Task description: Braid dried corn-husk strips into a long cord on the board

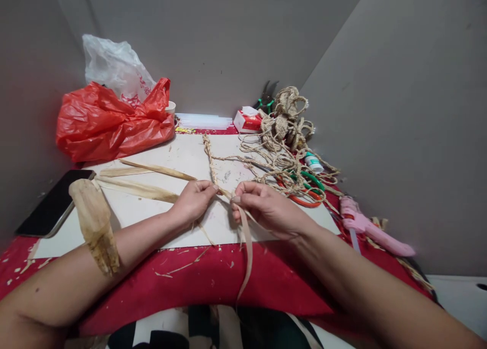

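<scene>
A thin braided cord (210, 159) of dry husk runs down the white board to my hands. My left hand (196, 197) pinches the cord's near end between thumb and fingers. Just to its right, my right hand (262, 204) is closed on a pale husk strip (247, 247), whose loose tail hangs over the board's front edge. Flat dried husk strips (142, 187) lie left of my left hand. A wider dry husk (91, 212) rests against my left forearm.
A red plastic bag (114, 120) stands back left, near a black phone (57, 202). At the right are coiled braided cords (287, 118), orange-and-green-handled scissors (310, 186), a small white bottle (313, 163) and a pink glue gun (375, 230). A tissue pack (248, 121) sits at the back.
</scene>
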`<action>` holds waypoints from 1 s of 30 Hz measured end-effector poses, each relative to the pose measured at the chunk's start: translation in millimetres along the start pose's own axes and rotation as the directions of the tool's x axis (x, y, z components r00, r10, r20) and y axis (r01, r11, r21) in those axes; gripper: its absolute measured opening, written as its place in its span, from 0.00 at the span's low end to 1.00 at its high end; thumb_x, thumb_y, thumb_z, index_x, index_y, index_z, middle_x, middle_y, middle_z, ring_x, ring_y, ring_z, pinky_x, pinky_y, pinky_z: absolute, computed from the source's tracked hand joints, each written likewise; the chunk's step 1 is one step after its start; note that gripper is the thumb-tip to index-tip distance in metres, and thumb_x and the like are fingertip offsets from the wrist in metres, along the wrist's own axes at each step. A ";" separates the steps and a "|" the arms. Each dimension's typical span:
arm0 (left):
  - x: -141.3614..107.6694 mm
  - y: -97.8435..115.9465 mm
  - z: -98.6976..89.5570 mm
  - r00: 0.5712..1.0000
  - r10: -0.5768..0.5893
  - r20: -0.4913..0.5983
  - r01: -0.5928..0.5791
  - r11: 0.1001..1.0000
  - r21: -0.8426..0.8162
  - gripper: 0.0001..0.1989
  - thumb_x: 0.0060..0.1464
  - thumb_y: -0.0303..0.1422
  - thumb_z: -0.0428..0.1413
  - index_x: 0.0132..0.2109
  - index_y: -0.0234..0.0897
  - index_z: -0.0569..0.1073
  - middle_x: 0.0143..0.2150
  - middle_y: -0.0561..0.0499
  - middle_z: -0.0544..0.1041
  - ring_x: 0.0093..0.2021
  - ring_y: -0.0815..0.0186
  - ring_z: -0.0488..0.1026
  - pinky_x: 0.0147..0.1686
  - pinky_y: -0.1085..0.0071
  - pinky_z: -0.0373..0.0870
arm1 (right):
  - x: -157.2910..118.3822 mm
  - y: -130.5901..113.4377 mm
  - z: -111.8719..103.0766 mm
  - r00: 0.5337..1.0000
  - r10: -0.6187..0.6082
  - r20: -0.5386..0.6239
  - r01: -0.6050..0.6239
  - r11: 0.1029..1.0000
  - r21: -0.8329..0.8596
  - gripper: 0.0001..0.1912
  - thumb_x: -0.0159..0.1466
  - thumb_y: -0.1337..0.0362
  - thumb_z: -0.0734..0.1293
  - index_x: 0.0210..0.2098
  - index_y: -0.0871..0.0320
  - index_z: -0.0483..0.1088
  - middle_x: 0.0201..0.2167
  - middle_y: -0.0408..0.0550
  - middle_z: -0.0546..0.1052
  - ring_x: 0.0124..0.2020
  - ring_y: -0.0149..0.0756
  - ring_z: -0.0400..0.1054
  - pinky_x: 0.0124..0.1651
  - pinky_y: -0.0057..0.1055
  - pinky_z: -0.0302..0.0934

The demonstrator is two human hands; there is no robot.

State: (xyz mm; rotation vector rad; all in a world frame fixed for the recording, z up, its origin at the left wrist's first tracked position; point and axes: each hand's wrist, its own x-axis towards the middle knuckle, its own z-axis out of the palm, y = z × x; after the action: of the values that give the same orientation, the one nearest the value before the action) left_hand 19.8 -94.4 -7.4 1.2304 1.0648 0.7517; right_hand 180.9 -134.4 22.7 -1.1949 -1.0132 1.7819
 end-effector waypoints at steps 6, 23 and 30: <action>-1.7 1.8 -0.6 1.000 -0.005 0.027 0.005 1.000 0.002 0.15 0.53 0.36 0.52 0.21 0.36 0.63 0.13 0.60 0.53 0.16 0.75 0.45 0.20 0.73 0.41 | 11.4 -25.2 -28.9 1.000 0.011 0.020 -0.009 0.995 -0.096 0.11 0.48 0.66 0.71 0.24 0.59 0.64 0.16 0.41 0.72 0.18 0.28 0.65 0.25 0.25 0.57; 2.3 2.9 -2.4 0.994 -0.075 0.074 0.075 0.997 0.007 0.11 0.51 0.35 0.52 0.24 0.35 0.67 0.11 0.62 0.53 0.14 0.77 0.45 0.17 0.76 0.43 | -23.5 -39.4 -17.5 0.896 -0.436 -0.087 0.311 0.754 -0.579 0.06 0.57 0.62 0.67 0.29 0.57 0.66 0.22 0.42 0.73 0.22 0.30 0.67 0.28 0.27 0.62; 1.2 7.7 -0.1 0.995 -0.073 0.075 0.075 0.997 -0.035 0.13 0.50 0.31 0.51 0.20 0.36 0.61 0.12 0.61 0.52 0.15 0.77 0.44 0.19 0.74 0.40 | 13.4 14.6 2.3 0.840 -0.542 -0.012 0.321 0.516 -0.794 0.06 0.60 0.67 0.61 0.29 0.59 0.69 0.20 0.41 0.71 0.22 0.27 0.64 0.29 0.25 0.57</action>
State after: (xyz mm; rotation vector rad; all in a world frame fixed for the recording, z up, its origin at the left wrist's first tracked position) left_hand 20.8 -91.7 -0.2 1.1715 1.0259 0.6620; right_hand 172.7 -128.9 5.3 -1.4293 -1.8218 0.7164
